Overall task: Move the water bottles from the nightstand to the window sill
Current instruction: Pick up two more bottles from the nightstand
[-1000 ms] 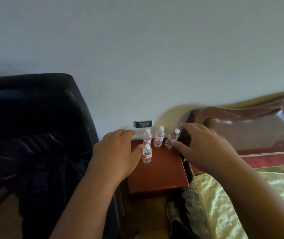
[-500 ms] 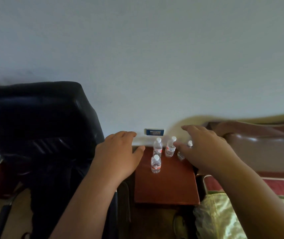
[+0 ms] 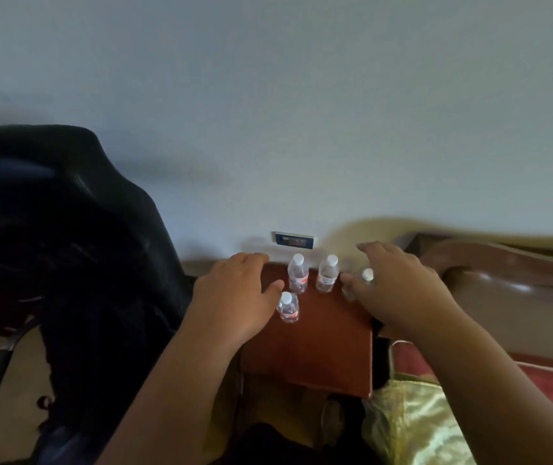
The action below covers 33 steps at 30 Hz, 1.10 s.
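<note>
Several small clear water bottles with white caps stand on the red-brown nightstand (image 3: 318,350). Two are at the back, the back left bottle (image 3: 297,274) and the back middle bottle (image 3: 327,275). The front bottle (image 3: 288,307) stands just right of my left thumb. My left hand (image 3: 234,297) hovers with relaxed fingers at the nightstand's left edge and holds nothing. My right hand (image 3: 399,286) is spread over the rightmost bottle (image 3: 367,274), hiding most of it below the cap; thumb and fingers lie on either side of it without clasping. No window sill is in view.
A black leather chair (image 3: 66,246) fills the left side, close to the nightstand. The bed's brown headboard (image 3: 503,283) and a shiny yellow-green cover (image 3: 419,424) lie to the right. A blue wall socket (image 3: 293,240) sits behind the bottles. A shoe (image 3: 332,417) is on the floor.
Both hands have reached further toward the bottles. My right hand now covers the rightmost bottle, and my left thumb has come close to the front bottle. No bottle has moved.
</note>
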Each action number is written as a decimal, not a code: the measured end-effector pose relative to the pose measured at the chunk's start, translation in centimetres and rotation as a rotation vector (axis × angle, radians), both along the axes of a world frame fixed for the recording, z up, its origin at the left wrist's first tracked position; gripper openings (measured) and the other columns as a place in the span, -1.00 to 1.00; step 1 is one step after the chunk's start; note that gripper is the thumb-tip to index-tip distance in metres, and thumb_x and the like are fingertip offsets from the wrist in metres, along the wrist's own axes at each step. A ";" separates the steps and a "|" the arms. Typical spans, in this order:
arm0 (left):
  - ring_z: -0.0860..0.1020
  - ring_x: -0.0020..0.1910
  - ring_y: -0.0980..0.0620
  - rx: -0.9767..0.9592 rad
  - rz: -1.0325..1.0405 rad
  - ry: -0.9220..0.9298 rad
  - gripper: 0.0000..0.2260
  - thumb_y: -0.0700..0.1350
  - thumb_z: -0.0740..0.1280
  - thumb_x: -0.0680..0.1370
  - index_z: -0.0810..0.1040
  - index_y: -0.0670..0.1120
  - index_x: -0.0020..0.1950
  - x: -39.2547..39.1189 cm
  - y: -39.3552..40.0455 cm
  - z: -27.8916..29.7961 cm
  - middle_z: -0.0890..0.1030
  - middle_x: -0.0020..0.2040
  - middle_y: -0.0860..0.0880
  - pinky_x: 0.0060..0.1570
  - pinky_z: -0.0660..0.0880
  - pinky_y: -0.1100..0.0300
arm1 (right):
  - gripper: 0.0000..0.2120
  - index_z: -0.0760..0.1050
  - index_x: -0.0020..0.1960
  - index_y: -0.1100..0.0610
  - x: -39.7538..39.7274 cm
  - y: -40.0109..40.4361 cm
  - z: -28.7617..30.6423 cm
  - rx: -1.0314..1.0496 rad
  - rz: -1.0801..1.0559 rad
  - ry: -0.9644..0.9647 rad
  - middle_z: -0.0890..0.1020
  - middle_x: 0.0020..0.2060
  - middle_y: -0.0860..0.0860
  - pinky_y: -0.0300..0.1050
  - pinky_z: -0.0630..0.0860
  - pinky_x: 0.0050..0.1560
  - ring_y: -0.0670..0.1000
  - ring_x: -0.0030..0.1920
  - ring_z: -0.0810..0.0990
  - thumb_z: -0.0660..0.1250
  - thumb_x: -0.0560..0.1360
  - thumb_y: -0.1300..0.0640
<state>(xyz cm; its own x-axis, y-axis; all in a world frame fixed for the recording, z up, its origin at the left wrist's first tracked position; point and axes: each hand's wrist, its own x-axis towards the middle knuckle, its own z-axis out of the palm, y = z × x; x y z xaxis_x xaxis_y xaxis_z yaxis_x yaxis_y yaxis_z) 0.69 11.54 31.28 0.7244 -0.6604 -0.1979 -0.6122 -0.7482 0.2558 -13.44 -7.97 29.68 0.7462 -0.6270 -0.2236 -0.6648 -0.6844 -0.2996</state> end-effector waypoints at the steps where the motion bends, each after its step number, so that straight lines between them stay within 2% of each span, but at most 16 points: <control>1: 0.39 0.42 0.00 -0.009 0.013 0.012 -0.51 0.25 0.22 0.60 0.36 0.13 0.49 -0.2 -0.5 -0.9 0.44 0.46 0.08 0.30 0.41 -0.05 | -0.38 0.30 0.46 -0.13 0.0 -0.7 -0.8 0.012 0.001 0.011 0.44 0.41 -0.08 0.09 0.38 0.22 0.11 0.34 0.45 0.19 0.46 -0.33; 10: 0.38 0.44 -0.02 -0.030 0.044 0.116 -0.52 0.13 0.30 0.59 0.36 0.08 0.49 1.3 -4.5 -9.8 0.41 0.48 0.04 0.33 0.39 -0.05 | -0.33 0.27 0.49 0.01 1.3 -4.6 -9.5 0.208 -0.060 0.067 0.35 0.46 0.00 0.17 0.40 0.33 0.17 0.41 0.36 0.34 0.48 -0.23; 14: 0.41 0.41 0.02 -0.065 0.051 0.214 -0.54 0.11 0.28 0.59 0.37 0.10 0.48 1.8 -5.1 -14.9 0.43 0.45 0.06 0.27 0.39 0.02 | -0.37 0.31 0.47 0.08 1.9 -6.2 -14.4 0.242 -0.099 0.052 0.38 0.42 0.06 0.11 0.33 0.38 0.21 0.42 0.33 0.39 0.49 -0.12; 20: 0.51 0.25 0.13 -0.130 0.151 0.302 -0.58 0.07 0.37 0.55 0.46 0.14 0.40 2.7 -5.0 -22.0 0.51 0.33 0.15 0.14 0.53 0.08 | -0.38 0.33 0.45 0.09 2.9 -8.1 -21.8 0.290 -0.099 0.149 0.39 0.39 0.11 0.09 0.32 0.37 0.23 0.40 0.36 0.40 0.45 -0.02; 26: 0.56 0.17 0.04 -0.045 0.159 0.327 -0.54 0.01 0.47 0.48 0.49 0.11 0.38 3.8 -5.2 -27.2 0.54 0.26 0.07 0.05 0.56 0.06 | -0.44 0.33 0.44 0.01 4.0 -9.8 -26.8 0.326 -0.136 0.202 0.37 0.40 0.11 0.08 0.29 0.37 0.23 0.39 0.35 0.34 0.47 0.01; 30: 0.55 0.17 0.02 -0.025 0.151 0.356 -0.48 0.00 0.49 0.46 0.47 0.12 0.40 3.8 -5.3 -29.6 0.50 0.27 0.05 0.11 0.56 0.01 | -0.55 0.38 0.38 -0.05 4.6 -11.0 -28.6 0.325 -0.120 0.247 0.38 0.36 0.10 0.12 0.37 0.33 0.25 0.35 0.38 0.28 0.50 0.00; 33: 0.55 0.17 0.01 -0.049 0.137 0.371 -0.47 -0.04 0.49 0.46 0.46 0.11 0.41 3.6 -5.4 -31.1 0.49 0.27 0.04 0.12 0.57 0.00 | -0.56 0.42 0.39 0.04 4.8 -11.6 -29.7 0.314 -0.147 0.204 0.39 0.35 0.15 0.09 0.40 0.29 0.24 0.33 0.39 0.31 0.51 0.15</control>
